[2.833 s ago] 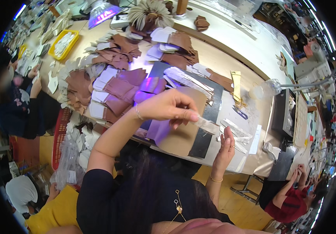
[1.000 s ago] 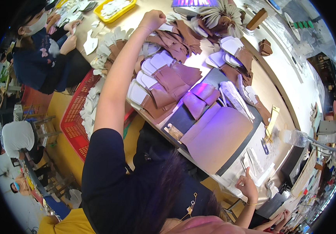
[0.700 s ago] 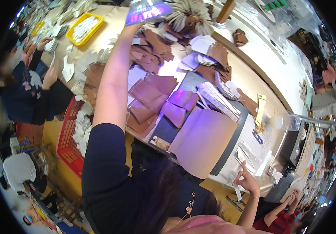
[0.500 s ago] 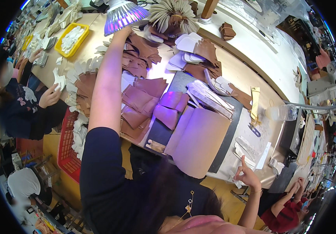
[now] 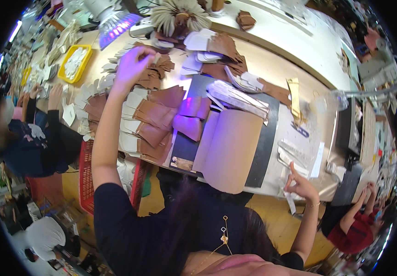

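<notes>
My left hand (image 5: pixel 135 66) is raised over a layered stack of brown leather pieces (image 5: pixel 148 79), below the lamp (image 5: pixel 116 28). Its fingers are loosely bent and apart, with nothing seen in them. At the table's right front edge is my right hand (image 5: pixel 302 186), index finger stretched out and other fingers curled. A white strip (image 5: pixel 291 202) hangs beside its thumb; I cannot tell whether they touch. Between my hands lie a curved tan sheet (image 5: pixel 233 152), brown leather pieces with a purple sheen (image 5: pixel 191 122) and a bundle of whitish strips (image 5: pixel 237 99) on a dark board (image 5: pixel 264 152).
Brown and white leather stacks (image 5: pixel 157 112) cover the table's left side. A yellow tray (image 5: pixel 75 64) holds white pieces; a red basket (image 5: pixel 87 177) stands below the edge. Dark-handled snips (image 5: pixel 301 130) and a clear bottle (image 5: pixel 329 102) lie right. Co-workers sit on both sides.
My left hand has come back from the lamp toward me and now hovers over the leather. The lamp sits farther left in view as the view shifted. My right hand keeps its pose.
</notes>
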A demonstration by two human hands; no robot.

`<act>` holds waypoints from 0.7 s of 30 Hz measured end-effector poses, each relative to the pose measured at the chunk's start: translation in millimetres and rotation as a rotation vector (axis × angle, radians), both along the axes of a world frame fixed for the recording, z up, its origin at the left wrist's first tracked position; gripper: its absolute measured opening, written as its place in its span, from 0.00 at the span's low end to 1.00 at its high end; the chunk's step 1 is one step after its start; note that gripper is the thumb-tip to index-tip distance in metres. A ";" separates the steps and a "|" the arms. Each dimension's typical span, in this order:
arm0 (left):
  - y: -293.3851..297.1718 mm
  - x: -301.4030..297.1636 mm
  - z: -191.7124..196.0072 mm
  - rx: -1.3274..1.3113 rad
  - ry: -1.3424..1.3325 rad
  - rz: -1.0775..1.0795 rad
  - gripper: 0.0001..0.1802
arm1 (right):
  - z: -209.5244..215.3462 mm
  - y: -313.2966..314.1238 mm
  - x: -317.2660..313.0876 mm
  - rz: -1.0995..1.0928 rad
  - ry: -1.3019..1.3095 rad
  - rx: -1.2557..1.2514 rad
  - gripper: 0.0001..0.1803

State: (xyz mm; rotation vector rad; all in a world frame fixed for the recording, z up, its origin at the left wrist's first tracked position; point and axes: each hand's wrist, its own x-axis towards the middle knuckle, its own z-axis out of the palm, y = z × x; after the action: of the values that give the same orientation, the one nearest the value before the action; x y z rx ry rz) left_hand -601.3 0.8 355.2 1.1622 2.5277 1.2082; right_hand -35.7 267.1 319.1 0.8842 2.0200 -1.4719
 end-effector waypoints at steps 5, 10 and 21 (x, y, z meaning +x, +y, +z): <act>-32.8 134.0 86.2 0.275 -0.433 -0.204 0.09 | -0.3 6.6 7.4 -0.123 -0.012 -0.094 0.10; -21.2 211.3 92.3 0.499 -0.924 -0.460 0.08 | 12.1 3.7 6.5 -0.142 0.100 -0.066 0.09; -10.4 231.5 -7.2 0.033 -1.349 -0.313 0.11 | 64.5 -16.6 -13.6 -0.499 0.572 -0.163 0.08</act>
State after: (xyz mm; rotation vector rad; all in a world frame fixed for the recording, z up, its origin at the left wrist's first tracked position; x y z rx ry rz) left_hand -369.9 -9.6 348.1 0.3877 1.2582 1.2669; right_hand -49.3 250.6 383.6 1.0310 2.0973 -2.3511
